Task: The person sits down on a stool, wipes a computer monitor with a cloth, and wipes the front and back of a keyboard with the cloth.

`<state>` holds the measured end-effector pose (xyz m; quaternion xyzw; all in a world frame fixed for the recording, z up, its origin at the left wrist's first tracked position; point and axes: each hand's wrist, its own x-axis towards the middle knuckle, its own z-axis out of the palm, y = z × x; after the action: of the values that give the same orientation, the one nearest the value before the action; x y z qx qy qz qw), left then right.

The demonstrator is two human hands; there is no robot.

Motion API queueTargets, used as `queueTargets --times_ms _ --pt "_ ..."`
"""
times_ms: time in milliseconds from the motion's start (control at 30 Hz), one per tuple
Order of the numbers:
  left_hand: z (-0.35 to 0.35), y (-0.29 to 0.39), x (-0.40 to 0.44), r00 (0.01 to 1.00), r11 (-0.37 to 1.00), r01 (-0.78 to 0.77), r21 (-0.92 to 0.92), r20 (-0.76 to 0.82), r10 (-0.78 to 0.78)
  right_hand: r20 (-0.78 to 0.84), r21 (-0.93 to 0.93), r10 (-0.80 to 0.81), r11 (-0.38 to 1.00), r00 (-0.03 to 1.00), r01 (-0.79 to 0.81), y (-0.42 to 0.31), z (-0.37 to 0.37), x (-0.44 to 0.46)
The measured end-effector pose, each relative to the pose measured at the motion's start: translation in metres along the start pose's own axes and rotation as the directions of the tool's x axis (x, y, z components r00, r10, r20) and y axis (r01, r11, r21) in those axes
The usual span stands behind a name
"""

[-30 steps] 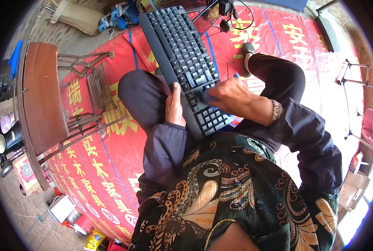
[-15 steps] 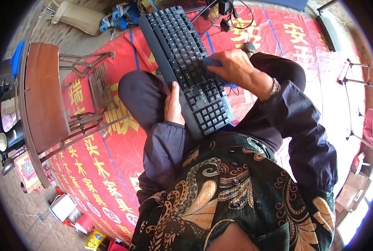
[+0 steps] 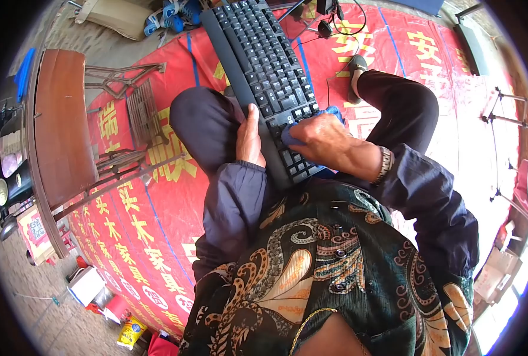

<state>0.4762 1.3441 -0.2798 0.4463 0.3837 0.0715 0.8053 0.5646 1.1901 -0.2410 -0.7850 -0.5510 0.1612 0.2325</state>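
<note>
A black computer keyboard (image 3: 267, 74) with a palm rest lies slantwise across my lap, its number-pad end closest to my body. My left hand (image 3: 250, 141) grips the keyboard's left edge, thumb on the palm rest and fingers hidden beneath. My right hand (image 3: 329, 139) is closed on a blue cloth (image 3: 292, 135) and presses it onto the keys near the number pad. More of the cloth shows beyond the knuckles.
A red sheet (image 3: 157, 237) with yellow characters covers the floor. To the left stands a sewing machine table (image 3: 65, 124) with a metal treadle frame. Black cables (image 3: 335, 24) lie beyond the keyboard. Blue shoes (image 3: 172, 18) sit at the back left. Metal stand legs (image 3: 501, 142) are at right.
My right hand has moved the blue cloth down the keyboard, from the middle keys to the number-pad end. My right leg has swung outward, showing more of the shoe. My left hand keeps its grip.
</note>
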Motion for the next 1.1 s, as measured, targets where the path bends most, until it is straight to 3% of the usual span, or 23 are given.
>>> queueTargets --times_ms 33,167,267,333,400,467,533,633,800,900,967,1000,1067,1100 --pt "0.001 0.001 0.001 0.999 0.999 -0.041 0.034 0.007 0.041 0.126 -0.089 0.021 0.996 0.992 -0.010 -0.003 0.003 0.003" --pt "0.005 0.004 -0.003 1.000 0.998 0.028 -0.052 0.004 -0.027 0.108 -0.111 -0.052 0.992 0.993 0.064 -0.003 0.003 0.001" --pt "0.002 0.002 -0.001 0.999 1.000 0.012 0.016 -0.033 -0.011 0.108 -0.162 -0.120 0.977 0.987 0.136 0.006 0.001 -0.004" --pt "-0.002 -0.005 0.004 0.998 0.998 -0.061 0.029 0.031 0.060 0.063 -0.217 -0.146 0.964 0.987 0.157 0.015 -0.003 -0.002" --pt "-0.003 -0.007 0.003 0.999 0.999 -0.046 0.019 0.020 0.046 0.057 -0.228 -0.124 0.964 0.991 0.134 0.020 -0.011 -0.006" --pt "0.000 -0.003 0.002 1.000 1.000 -0.022 0.004 0.005 0.022 -0.086 -0.272 -0.056 0.962 0.995 0.031 0.023 -0.024 -0.005" --pt "-0.001 -0.003 0.001 1.000 0.999 -0.028 0.019 0.005 0.028 -0.077 -0.199 0.005 0.980 0.997 -0.020 0.020 -0.026 -0.007" --pt "0.002 -0.001 0.000 1.000 1.000 0.001 -0.002 0.014 -0.001 -0.036 -0.154 -0.102 0.983 0.994 0.095 0.006 -0.012 -0.008" --pt "0.005 0.004 -0.004 1.000 1.000 0.019 0.021 -0.022 -0.019 0.034 -0.238 -0.097 0.966 0.995 0.102 -0.009 0.000 0.001" --pt "0.000 -0.003 0.003 0.999 1.000 0.017 0.021 -0.042 -0.016 0.030 -0.137 -0.092 0.986 0.995 0.095 -0.009 -0.010 -0.003" --pt "-0.001 -0.001 0.000 0.999 0.998 0.045 -0.049 -0.003 -0.045 0.034 0.228 -0.021 0.974 0.999 0.012 -0.008 -0.029 -0.016" --pt "0.003 0.004 -0.002 0.997 0.990 0.076 -0.117 0.043 -0.071 0.038 0.226 -0.027 0.974 0.999 0.017 -0.010 -0.039 -0.019" --pt "0.007 0.012 -0.008 0.995 0.991 0.080 -0.108 0.072 -0.072 0.049 0.349 0.204 0.914 0.978 -0.208 -0.017 -0.061 -0.021" --pt "0.009 0.015 -0.009 0.987 0.977 0.151 -0.151 0.085 -0.140 -0.032 0.359 0.206 0.915 0.978 -0.181 -0.021 -0.068 -0.018"
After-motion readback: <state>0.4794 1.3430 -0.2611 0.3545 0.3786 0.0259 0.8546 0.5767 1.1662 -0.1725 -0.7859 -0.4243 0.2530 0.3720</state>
